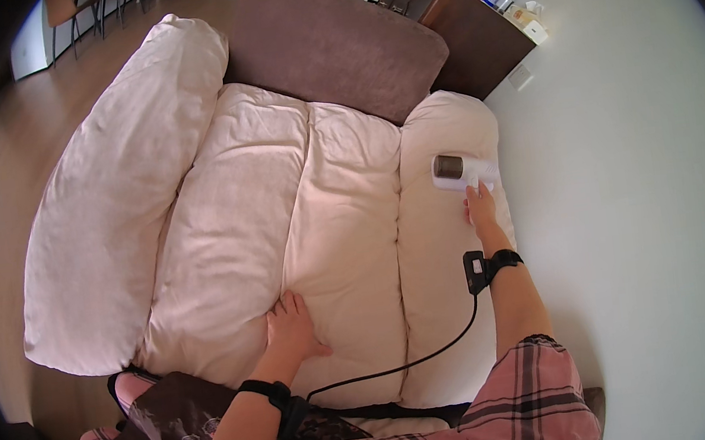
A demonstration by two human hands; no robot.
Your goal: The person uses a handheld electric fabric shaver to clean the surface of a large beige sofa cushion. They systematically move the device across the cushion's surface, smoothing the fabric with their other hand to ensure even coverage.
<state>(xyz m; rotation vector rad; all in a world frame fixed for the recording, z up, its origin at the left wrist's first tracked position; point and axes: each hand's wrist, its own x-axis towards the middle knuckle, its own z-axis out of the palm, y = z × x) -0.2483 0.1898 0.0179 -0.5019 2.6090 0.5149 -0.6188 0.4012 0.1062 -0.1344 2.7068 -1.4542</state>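
Observation:
My right hand (480, 205) grips a white handheld vacuum cleaner (480, 169) with a dark see-through dust cup (449, 166). The cleaner lies against the right-hand padded section of a cream upholstered sofa (346, 221), close to the wall. Part of its handle is hidden by my fingers. Lower down, my left hand (293, 328) rests palm down on the sofa's middle cushioning, fingers apart and nothing in it. A dark strap with a box circles each wrist, and a black cable (408, 365) runs between them across the fabric.
A thick cream armrest (128, 193) bulges at the left. Behind the sofa stand a brown upholstered piece (332, 40) and a dark wooden cabinet (474, 30) bearing a pitcher and orange flowers. The pale wall (623, 189) borders the right side; a chair (64, 11) stands far left.

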